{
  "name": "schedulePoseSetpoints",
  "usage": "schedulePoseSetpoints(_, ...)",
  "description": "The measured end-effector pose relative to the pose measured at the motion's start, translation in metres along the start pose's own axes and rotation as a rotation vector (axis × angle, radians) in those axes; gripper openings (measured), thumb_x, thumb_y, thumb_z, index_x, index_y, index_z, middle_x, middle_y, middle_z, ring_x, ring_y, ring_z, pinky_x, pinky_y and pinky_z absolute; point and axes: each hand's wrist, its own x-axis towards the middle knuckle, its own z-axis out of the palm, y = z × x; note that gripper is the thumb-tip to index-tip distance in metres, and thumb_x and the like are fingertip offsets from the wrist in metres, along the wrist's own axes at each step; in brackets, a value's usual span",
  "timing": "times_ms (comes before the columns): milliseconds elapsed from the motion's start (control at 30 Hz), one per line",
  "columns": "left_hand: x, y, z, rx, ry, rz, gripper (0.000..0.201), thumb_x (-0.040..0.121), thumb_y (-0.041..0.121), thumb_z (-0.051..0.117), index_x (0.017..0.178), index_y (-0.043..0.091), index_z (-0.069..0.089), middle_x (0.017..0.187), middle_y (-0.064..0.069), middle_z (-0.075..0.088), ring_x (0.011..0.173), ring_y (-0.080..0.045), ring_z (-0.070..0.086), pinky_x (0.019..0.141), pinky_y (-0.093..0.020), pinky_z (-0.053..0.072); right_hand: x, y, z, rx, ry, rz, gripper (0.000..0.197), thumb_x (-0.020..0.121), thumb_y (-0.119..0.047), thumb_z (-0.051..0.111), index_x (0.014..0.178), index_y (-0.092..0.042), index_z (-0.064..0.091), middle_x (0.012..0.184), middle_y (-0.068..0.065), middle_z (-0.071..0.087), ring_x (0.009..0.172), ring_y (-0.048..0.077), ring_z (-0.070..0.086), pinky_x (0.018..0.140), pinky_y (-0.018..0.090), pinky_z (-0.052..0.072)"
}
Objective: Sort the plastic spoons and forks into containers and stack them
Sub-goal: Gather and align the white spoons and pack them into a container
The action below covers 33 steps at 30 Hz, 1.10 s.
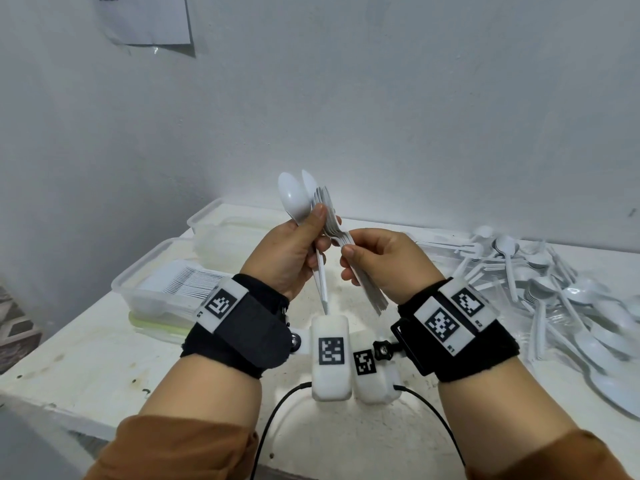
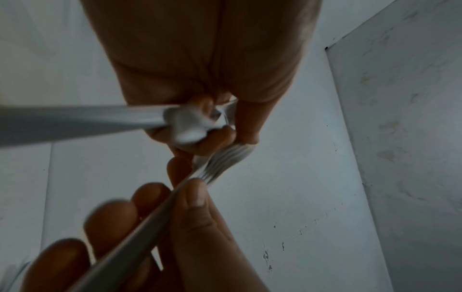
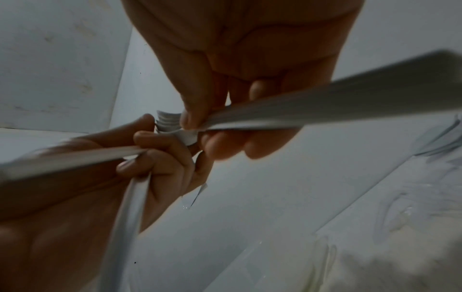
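- Both hands were up above the table [image 1: 86,368], close together, right in front of the grey wall [image 1: 381,98].
- The left hand [image 1: 287,258] gripped two white spoons [image 1: 294,197], fingers curled round the handles, bowls pointing up and handles slanting down toward the wrist.
- From the left wrist view, the same left hand [image 2: 200,59] showed those spoons [image 2: 75,120] blurred across the picture (too soft to count there).
- The right hand [image 1: 384,263] pinched a nested bundle of forks [image 1: 337,233], thumb on top, fingers underneath, prongs up beside the spoon bowls.
- The fork handles fanned out down past the right wrist; the prongs touched or nearly touched the left hand's fingertips (hard to call from where I stood).
- The right wrist view confirmed it: the right hand [image 3: 237,59] clamped on the forks [image 3: 325,102], the left hand [image 3: 155,158] just below.
- On the table to the left sat a clear container [image 1: 138,289] with a neat row of white cutlery inside, stacked on another with a pale green lid [image 1: 152,323].
- Behind it, a second clear container [image 1: 207,216], contents unclear.
- To the right, a loose heap of spoons and forks [image 1: 554,289] sprawled on the table.
- A sheet of paper [image 1: 149,19] hung on the wall.
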Motion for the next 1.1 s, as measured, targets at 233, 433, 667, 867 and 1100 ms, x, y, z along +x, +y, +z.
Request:
schedulePoseSetpoints(233,0.000,0.002,-0.002,-0.010,0.086,-0.002,0.022,0.100,0.023,0.040,0.109,0.014,0.057,0.079,0.009,0.052,0.047,-0.001,0.043,0.041,-0.011,0.029,0.001,0.004,-0.006,-0.064,0.106,0.012,0.025,0.096,-0.009,0.044,0.082,-0.020,0.061,0.065,-0.004,0.049,0.054,0.008,0.046,0.055,0.020,0.040)
schedulePoseSetpoints(433,0.002,-0.006,-0.005,0.184,0.143,0.037,0.019,0.098,0.023,0.045,0.094,0.028,0.063,0.057,0.014,0.054,0.068,-0.006,0.051,0.067,-0.021,0.036,0.001,0.002,-0.005,0.006,0.130,0.027,0.027,0.097,-0.007,0.041,0.081,-0.017,0.059,0.066,-0.001,0.049,0.055,0.011,0.046,0.056,0.023,0.043)
schedulePoseSetpoints(667,-0.001,-0.003,-0.001,0.255,0.160,0.117,0.017,0.096,0.016,0.049,0.089,0.028,0.060,0.073,0.011,0.055,0.066,-0.004,0.051,0.055,-0.019,0.032,0.003,0.000,-0.002,0.033,0.133,0.018,0.026,0.097,-0.007,0.042,0.080,-0.016,0.059,0.066,-0.001,0.050,0.053,0.011,0.047,0.056,0.023,0.048)
schedulePoseSetpoints(867,-0.002,0.001,0.005,0.381,0.107,0.152,0.019,0.097,0.019,0.048,0.082,0.026,0.058,0.073,0.012,0.059,0.064,0.002,0.056,0.049,-0.006,0.036,0.005,-0.007,0.000,0.062,0.094,-0.034,0.023,0.095,-0.006,0.047,0.079,-0.015,0.059,0.064,0.001,0.053,0.052,0.010,0.052,0.055,0.021,0.052)
schedulePoseSetpoints(1100,-0.001,0.005,0.012,0.458,0.136,0.153,0.024,0.096,0.023,0.049,0.075,0.028,0.058,0.078,0.008,0.064,0.079,-0.004,0.060,0.056,-0.017,0.033,0.009,-0.011,-0.001,0.062,0.088,-0.057,0.022,0.094,-0.004,0.049,0.077,-0.014,0.058,0.065,0.001,0.055,0.053,0.009,0.053,0.056,0.020,0.052)
